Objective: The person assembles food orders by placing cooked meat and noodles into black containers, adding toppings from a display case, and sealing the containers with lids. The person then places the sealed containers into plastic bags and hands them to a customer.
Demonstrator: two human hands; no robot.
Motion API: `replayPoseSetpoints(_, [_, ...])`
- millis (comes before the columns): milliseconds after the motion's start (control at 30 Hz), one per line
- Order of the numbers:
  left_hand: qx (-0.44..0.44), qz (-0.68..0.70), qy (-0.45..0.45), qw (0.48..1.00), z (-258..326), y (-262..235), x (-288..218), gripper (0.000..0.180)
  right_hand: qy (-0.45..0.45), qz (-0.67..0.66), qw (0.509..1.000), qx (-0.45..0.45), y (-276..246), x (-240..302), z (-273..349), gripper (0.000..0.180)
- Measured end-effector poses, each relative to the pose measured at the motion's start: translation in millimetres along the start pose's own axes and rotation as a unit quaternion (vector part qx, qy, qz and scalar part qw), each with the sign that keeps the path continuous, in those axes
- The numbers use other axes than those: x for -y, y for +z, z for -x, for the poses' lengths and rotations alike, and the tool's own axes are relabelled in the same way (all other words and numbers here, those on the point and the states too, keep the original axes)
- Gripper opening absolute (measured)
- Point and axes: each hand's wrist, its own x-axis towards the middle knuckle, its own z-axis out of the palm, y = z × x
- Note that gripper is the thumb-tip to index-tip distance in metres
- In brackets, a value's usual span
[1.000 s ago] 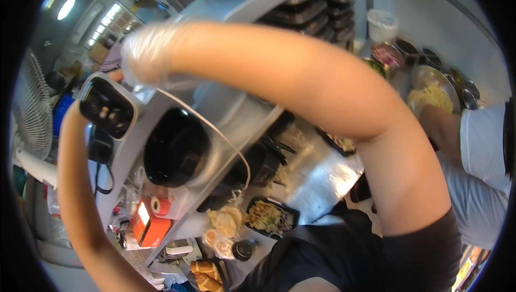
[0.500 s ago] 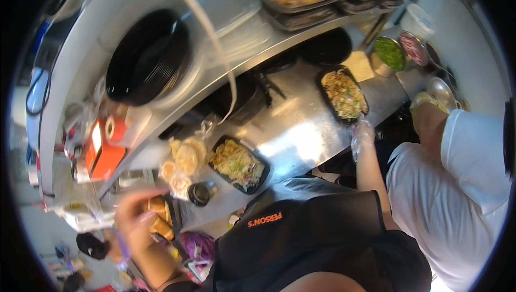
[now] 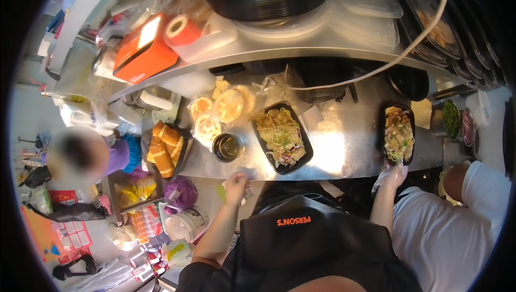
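My bare left hand point(image 3: 237, 186) hovers at the counter's front edge, below a dark open jar or cup point(image 3: 228, 147). Its fingers are loosely bent and apart, and I see nothing in them. In a clear plastic glove, my right hand point(image 3: 393, 175) grips the near end of a black tray of noodles point(image 3: 399, 133) topped with browned pieces and chopped greens; part of its fingers is hidden. A second black noodle tray point(image 3: 282, 137), with shredded purple and white bits at its near end, lies between my hands.
Bagged round buns point(image 3: 230, 105) and a container of golden-brown rolls point(image 3: 165, 149) are at left. Metal tubs of chopped greens point(image 3: 451, 119) and sliced onion point(image 3: 467, 126) stand at right. A shelf point(image 3: 301, 52) overhangs the counter, a cord hanging from it. A co-worker in white point(image 3: 446, 222) stands close right.
My view has turned, levelling the counter. The left hand, raised and blurred near the rolls before, is now lower by the counter edge. The right hand stays at its tray's near end.
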Motion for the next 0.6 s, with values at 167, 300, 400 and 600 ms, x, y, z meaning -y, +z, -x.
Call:
replayPoseSetpoints(167, [0.041, 0.003, -0.012, 0.999, -21, -32, -7, 0.011, 0.095, 0.082, 0.990, 0.065, -32, 8, 67, 0.013])
replayPoseSetpoints(300, [0.263, -0.073, -0.057, 0.960, -42, -16, -17, 0.025, 0.165, 0.080, 0.981, 0.057, -41, -26, 119, 0.020])
replayPoseSetpoints(400, [0.355, -0.037, -0.129, 0.925, -39, 15, -43, 0.031, 0.169, 0.158, 0.969, 0.081, -34, -44, 140, 0.024])
replayPoseSetpoints(600, [0.345, -0.041, -0.136, 0.928, -45, 54, -24, 0.022, 0.185, 0.246, 0.941, 0.139, -12, -39, 164, 0.016])
